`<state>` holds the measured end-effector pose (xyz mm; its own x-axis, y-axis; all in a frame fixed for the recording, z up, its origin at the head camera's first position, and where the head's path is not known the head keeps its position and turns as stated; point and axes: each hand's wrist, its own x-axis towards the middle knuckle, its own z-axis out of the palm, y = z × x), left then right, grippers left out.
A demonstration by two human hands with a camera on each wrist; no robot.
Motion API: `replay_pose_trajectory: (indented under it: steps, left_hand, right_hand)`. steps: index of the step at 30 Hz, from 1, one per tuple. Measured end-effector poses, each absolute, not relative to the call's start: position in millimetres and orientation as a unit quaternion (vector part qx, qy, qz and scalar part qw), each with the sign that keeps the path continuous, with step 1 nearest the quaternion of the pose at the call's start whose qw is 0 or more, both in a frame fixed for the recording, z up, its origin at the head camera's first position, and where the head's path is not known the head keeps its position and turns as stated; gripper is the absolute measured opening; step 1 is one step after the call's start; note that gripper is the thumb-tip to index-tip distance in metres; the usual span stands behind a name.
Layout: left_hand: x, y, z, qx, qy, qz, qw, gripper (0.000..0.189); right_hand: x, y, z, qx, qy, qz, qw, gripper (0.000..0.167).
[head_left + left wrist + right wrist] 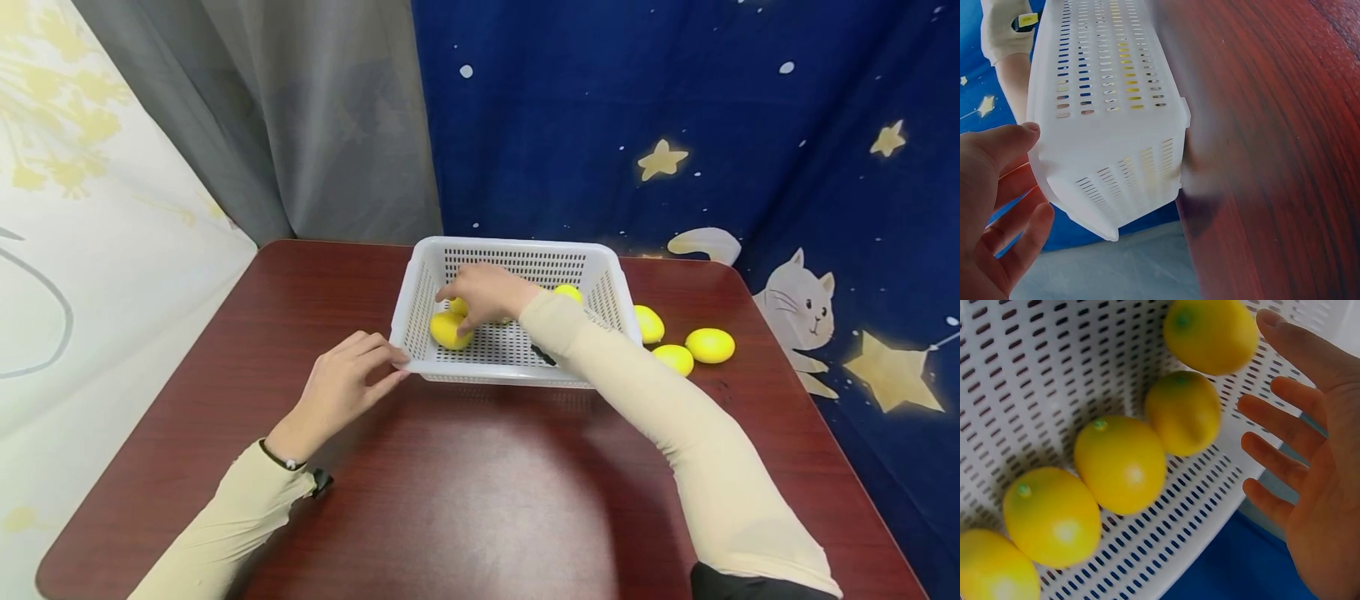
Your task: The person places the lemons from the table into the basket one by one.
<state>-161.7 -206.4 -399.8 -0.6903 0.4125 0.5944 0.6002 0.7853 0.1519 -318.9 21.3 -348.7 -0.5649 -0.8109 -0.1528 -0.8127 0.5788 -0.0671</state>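
Observation:
A white perforated plastic basket (495, 373) stands on the table with several yellow lemons (1130, 81) inside. My left hand (341, 379) pinches its near left corner, thumb at the outer side and fingers over the rim. Over the basket's left part is my right hand (491, 292), fingers spread and holding nothing. Its thumb tip comes right by the end lemon (1210, 337) in the right wrist view. The other lemons lie in a row along the basket's far side, such as a lemon (1119, 464) in the middle; the right arm covers part of them in the head view.
Just right of the basket lie three more lemons, the outermost lemon (709, 345) nearest the table's right edge. The table (480, 500) is dark reddish wood. Behind it hang a grey curtain (345, 125) and a blue starry curtain (562, 125).

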Motion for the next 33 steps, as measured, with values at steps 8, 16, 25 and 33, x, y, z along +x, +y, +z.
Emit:
replay_pose_trajectory:
  steps: [8,16,25,33]
  left_hand:
    - [-162,-208,-400,-0.279,-0.905,-0.168,0.273,0.015]
    - [-162,-208,-398,-0.281,-0.904,-0.170,0.273,0.015]
    - [-163,-208,-399,-0.283,-0.903,-0.171,0.275,0.015]
    - [-163,-208,-399,-0.281,-0.904,-0.168,0.276,0.016]
  right_hand:
    - [-314,24,-319,-0.457,0.884,0.021,0.090,0.061]
    - [-307,31,-302,-0.463,0.882,0.020,0.085,0.058]
    - [-299,46,-298,-0.468,0.879,0.014,0.092,0.057]
    - [-293,77,-300,-0.464,0.882,0.017,0.076,0.058]
